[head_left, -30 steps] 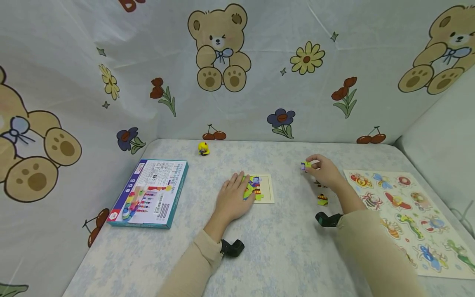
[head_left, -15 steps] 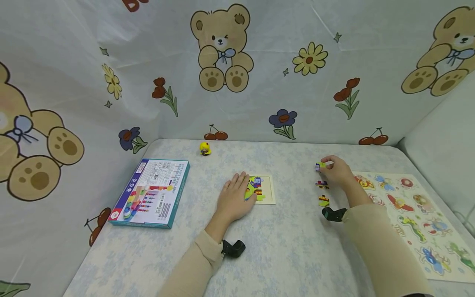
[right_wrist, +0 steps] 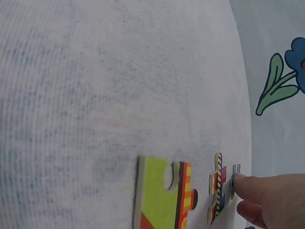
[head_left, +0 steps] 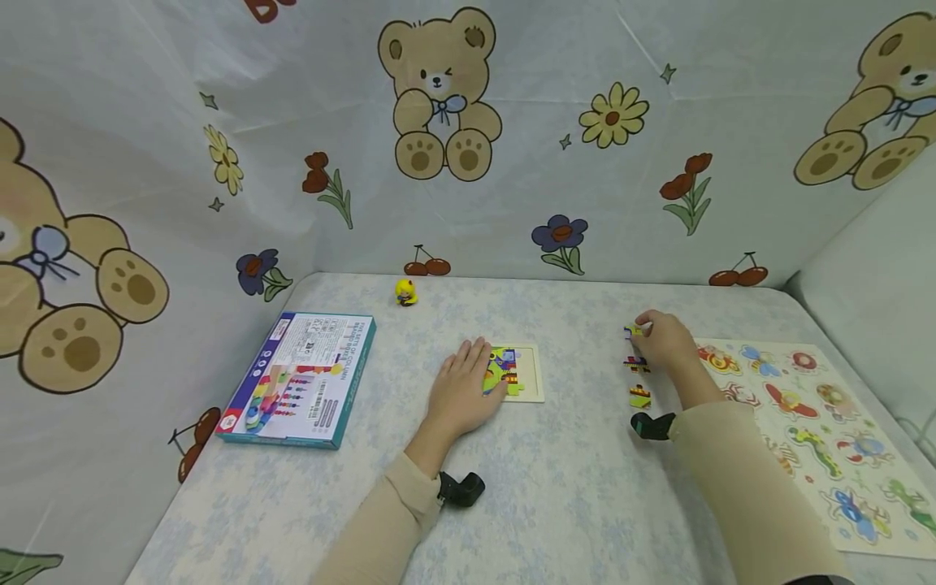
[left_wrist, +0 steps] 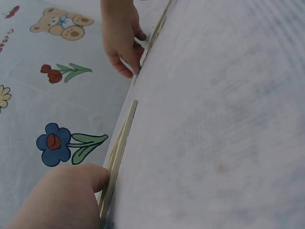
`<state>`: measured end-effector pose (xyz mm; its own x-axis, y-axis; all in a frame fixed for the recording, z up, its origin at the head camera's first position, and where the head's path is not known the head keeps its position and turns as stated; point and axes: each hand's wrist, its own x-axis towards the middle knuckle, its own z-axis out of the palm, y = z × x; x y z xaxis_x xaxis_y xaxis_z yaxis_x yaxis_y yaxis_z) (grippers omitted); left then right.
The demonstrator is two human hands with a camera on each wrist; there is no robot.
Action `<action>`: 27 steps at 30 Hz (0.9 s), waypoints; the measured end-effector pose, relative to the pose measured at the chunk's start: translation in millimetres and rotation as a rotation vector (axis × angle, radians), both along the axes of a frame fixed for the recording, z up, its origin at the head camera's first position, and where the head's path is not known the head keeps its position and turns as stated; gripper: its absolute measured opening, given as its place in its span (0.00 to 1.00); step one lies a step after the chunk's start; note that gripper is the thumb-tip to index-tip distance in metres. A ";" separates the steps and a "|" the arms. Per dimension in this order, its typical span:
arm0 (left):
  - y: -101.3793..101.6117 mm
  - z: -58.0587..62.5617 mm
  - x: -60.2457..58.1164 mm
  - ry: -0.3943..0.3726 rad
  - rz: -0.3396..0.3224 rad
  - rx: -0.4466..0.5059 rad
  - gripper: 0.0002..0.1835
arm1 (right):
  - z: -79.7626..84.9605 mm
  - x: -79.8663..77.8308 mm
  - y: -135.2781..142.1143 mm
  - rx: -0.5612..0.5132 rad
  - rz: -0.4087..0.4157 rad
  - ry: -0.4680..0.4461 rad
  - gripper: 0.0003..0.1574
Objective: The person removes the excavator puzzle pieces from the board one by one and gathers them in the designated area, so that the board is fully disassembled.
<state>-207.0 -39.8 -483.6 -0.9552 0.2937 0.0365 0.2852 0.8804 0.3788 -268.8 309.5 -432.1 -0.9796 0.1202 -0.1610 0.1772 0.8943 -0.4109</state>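
Observation:
My left hand lies flat with straight fingers over the left side of a small wooden puzzle board. Colourful pieces fill part of the board; its right strip is bare wood. At the right, my right hand pinches a small jigsaw piece down at the tabletop. Two more jigsaw pieces lie in a column nearer to me: a dark striped one and a green one with red and yellow stripes. In the right wrist view the thumb covers much of the pinched piece.
A boxed toy set lies at the left. A yellow figurine stands near the back edge. Right of my right hand lies a large sheet with insect pictures, partly under the right forearm. A bear-print cloth hangs behind the table.
My right hand has moved right with the jigsaw piece and lowered it to the table, behind the other two pieces. The left hand has stayed on the board.

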 end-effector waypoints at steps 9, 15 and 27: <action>0.8 -1.1 -0.8 -0.005 0.003 -0.013 0.43 | 13.7 6.5 -27.2 -0.025 0.044 0.060 0.25; 0.2 -1.4 -1.3 -0.004 0.005 -0.019 0.43 | 24.0 10.4 -67.3 -0.077 0.113 0.094 0.25; 0.4 -0.3 -1.4 -0.004 0.016 -0.023 0.44 | 14.8 22.1 -139.6 -0.144 0.259 0.091 0.20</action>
<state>-208.4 -39.3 -483.8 -0.9600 0.2787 0.0261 0.2691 0.8934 0.3598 -246.7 169.9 -417.3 -0.9859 -0.1529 -0.0683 -0.0923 0.8363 -0.5404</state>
